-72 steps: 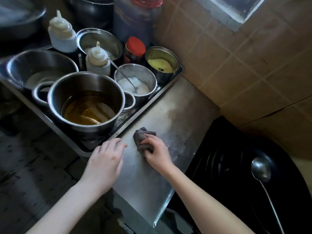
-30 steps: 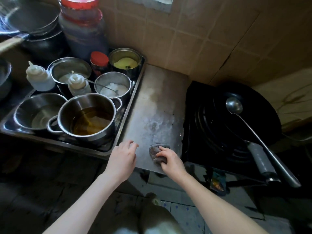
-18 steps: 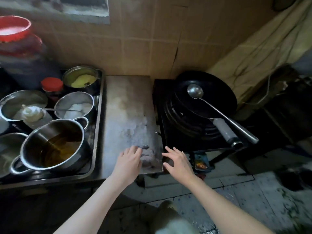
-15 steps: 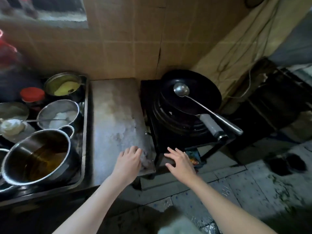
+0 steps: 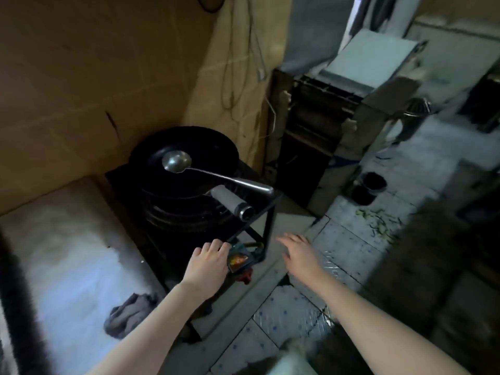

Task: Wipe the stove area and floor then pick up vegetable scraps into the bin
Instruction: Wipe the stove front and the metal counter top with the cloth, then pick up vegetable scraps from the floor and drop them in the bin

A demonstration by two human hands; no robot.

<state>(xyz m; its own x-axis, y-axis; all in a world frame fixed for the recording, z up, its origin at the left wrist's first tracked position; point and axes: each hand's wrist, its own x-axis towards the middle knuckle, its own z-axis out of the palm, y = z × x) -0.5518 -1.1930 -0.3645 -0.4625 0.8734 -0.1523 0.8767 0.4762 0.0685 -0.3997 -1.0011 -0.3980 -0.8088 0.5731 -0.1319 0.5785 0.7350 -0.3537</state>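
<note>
As grey cloth [image 5: 127, 316] lies crumpled on counter [image 5: 67, 234], left hand [image 5: 207, 265], right hand [image 5: 300, 254] empty, relaxed

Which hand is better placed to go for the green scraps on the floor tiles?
Right hand, probably: open, stretched over the floor tiles toward the vegetable scraps. The left hand is by the stove frame, farther off.

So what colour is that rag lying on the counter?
Grey; the rag shows best in the head view.
</note>
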